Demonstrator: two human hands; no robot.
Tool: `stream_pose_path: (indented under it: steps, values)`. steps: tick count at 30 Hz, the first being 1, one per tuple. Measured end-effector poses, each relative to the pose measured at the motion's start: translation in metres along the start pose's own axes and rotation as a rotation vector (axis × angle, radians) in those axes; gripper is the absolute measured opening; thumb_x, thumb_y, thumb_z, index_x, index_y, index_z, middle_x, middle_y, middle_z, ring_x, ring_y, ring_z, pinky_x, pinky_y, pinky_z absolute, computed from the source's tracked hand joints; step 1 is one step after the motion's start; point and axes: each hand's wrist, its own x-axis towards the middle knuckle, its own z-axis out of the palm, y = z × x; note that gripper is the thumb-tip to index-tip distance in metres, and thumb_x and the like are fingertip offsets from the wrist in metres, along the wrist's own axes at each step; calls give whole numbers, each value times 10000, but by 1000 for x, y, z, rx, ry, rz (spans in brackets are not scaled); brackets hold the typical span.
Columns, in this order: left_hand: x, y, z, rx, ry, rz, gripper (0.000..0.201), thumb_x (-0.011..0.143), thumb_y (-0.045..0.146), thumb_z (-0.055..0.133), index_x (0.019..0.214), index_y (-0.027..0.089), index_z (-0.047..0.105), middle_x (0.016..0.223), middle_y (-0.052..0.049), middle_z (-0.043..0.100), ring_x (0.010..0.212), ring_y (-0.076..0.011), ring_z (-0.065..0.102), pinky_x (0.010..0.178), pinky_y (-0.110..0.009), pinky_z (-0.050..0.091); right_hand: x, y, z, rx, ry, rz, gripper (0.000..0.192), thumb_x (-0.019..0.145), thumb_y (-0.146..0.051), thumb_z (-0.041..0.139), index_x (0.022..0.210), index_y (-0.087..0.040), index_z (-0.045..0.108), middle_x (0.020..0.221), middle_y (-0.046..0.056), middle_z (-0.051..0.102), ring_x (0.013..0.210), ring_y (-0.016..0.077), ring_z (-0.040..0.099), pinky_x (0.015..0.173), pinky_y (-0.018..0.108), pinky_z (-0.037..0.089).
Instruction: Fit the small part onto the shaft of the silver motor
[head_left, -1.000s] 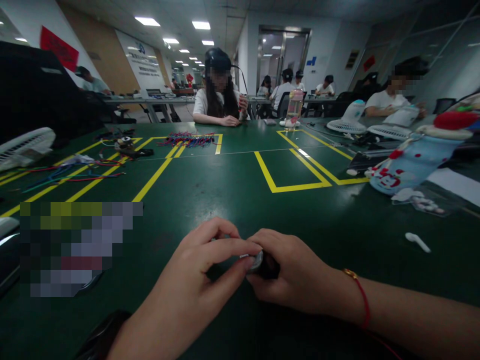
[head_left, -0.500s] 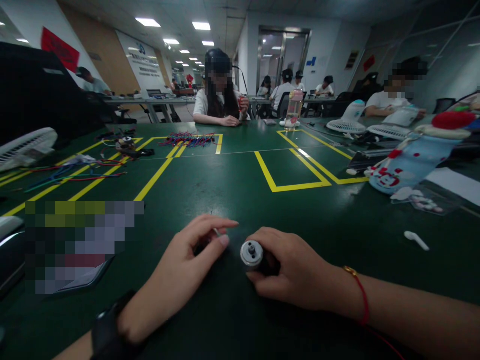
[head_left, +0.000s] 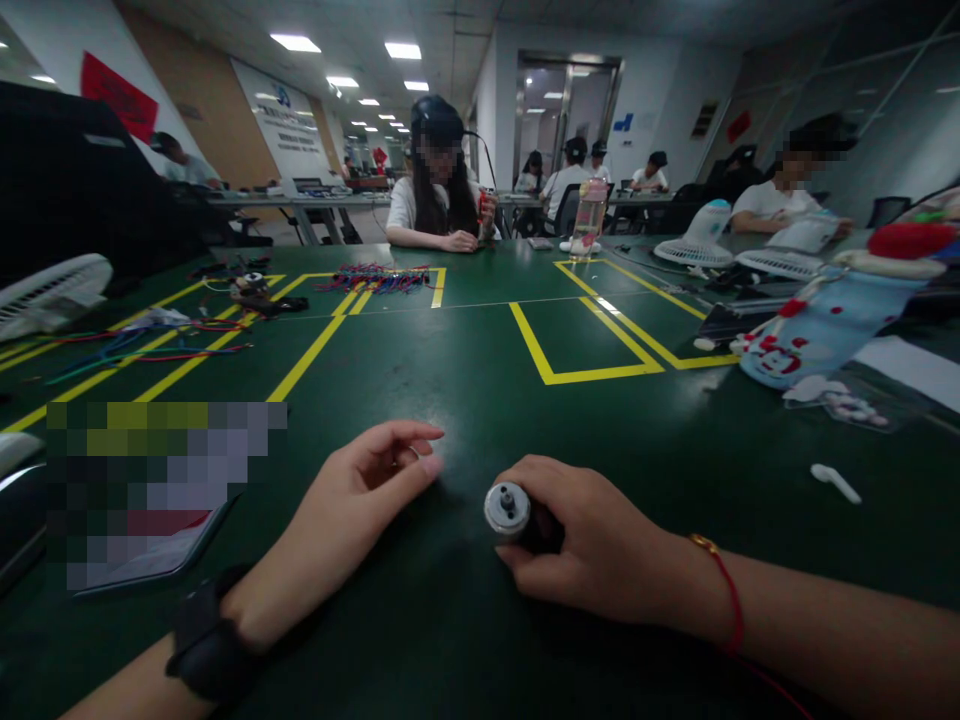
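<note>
My right hand [head_left: 600,550] rests on the green table [head_left: 465,400] and grips a small dark motor [head_left: 508,510]. The motor's silver end cap and short shaft point toward my left hand. My left hand [head_left: 360,495] lies on the table a little to the left of the motor and does not touch it. Its thumb and forefinger are curled close together, and whether a tiny part sits between them is too small to tell. A black watch is on my left wrist and a red string bracelet on the right.
A phone [head_left: 142,565] lies at the near left and a white earbud [head_left: 834,483] at the right. A blue and red fabric item [head_left: 821,325], coloured wires [head_left: 381,278], white fans [head_left: 52,292] and a bottle [head_left: 589,220] stand farther off. Other people sit across the table.
My left hand let go of the motor's end cap and drew away to the left. My right hand and the motor stayed in place.
</note>
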Motion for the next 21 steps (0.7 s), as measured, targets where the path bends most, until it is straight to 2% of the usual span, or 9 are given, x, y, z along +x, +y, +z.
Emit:
stream_pose_path:
  steps: [2,4,6,9,12,14,17,21]
  values:
    - [-7,10,8,141,-97,146,295,808,321,704,1098,304,651,998,-9,608,859,-172,570,743,-272,457,0,0,1,-9,7,-9,236,748,-207,640,974,-178,579,883,6,576,708,134,490,607,252,370]
    - [-14,21,18,203,-156,268,245,821,301,688,1066,316,680,1076,-17,589,974,-201,564,836,-308,453,1,1,2,-14,12,-25,219,752,-212,631,960,-177,573,870,9,574,692,133,482,593,249,363]
    - [-17,29,26,246,-153,315,149,856,267,644,979,303,720,1032,-19,589,973,-198,570,853,-319,453,2,1,3,-18,13,-40,198,759,-218,625,944,-179,568,858,11,569,685,134,477,587,248,360]
    - [-18,34,29,252,-95,333,129,869,246,630,905,295,744,950,-15,581,907,-182,584,802,-309,468,2,1,3,-21,12,-42,188,760,-227,630,931,-180,569,850,9,566,679,132,475,581,246,358]
    - [-15,31,21,239,-42,330,122,873,276,630,918,301,741,944,-11,572,886,-178,588,781,-308,472,2,0,2,-6,9,-31,210,759,-222,641,957,-182,580,858,6,576,678,128,481,587,245,363]
    - [-13,25,12,287,-56,314,130,880,295,623,932,304,742,958,-13,570,895,-181,585,789,-315,471,2,-1,0,11,9,-24,242,752,-209,646,986,-183,589,877,6,583,689,129,490,600,247,371]
    - [-10,12,1,456,-163,310,141,874,296,635,945,329,752,997,-17,573,932,-192,570,819,-341,466,1,0,0,24,5,-11,272,737,-205,657,1001,-181,600,894,8,586,702,131,499,606,250,376]
    - [-7,-2,-1,630,-286,394,143,849,291,669,927,368,759,1034,-14,584,950,-200,546,831,-358,453,1,1,0,32,5,-3,280,730,-205,658,1003,-176,604,890,10,586,705,135,502,604,253,379]
